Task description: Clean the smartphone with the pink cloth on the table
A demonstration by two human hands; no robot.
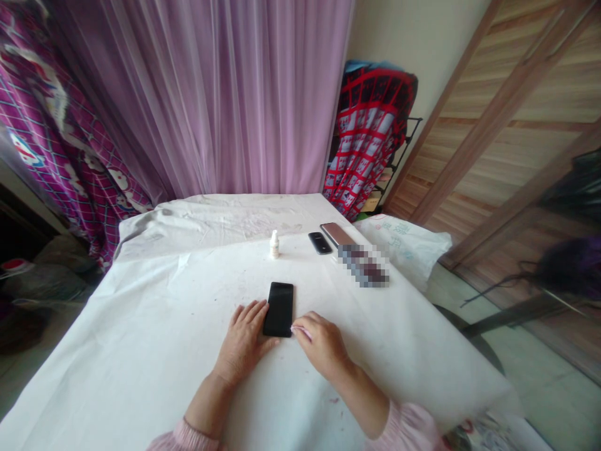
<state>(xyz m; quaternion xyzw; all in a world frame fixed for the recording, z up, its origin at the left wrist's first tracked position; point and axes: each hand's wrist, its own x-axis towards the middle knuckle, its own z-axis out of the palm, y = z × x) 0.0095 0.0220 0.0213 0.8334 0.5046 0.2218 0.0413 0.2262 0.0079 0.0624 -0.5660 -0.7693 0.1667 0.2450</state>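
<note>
A black smartphone (280, 310) lies flat on the white-covered table, its dark screen facing up. Against its left edge rests my left hand (241, 341), palm down with the fingers stretched out and the thumb along the phone's lower edge. My right hand (323, 343) is closed at the phone's lower right corner. Between its thumb and fingers is a small pale pink thing (295, 329), mostly hidden, whose kind I cannot make out. Beyond the phone a small white bottle (275, 245) stands upright.
On the white table cover (164, 326), toward the back right, lie a small dark phone-like device (320, 243) and a brownish-pink flat case (339, 234). A blurred-out patch (364, 265) hides something beside them. A white plastic bag (406, 241) hangs at the right edge.
</note>
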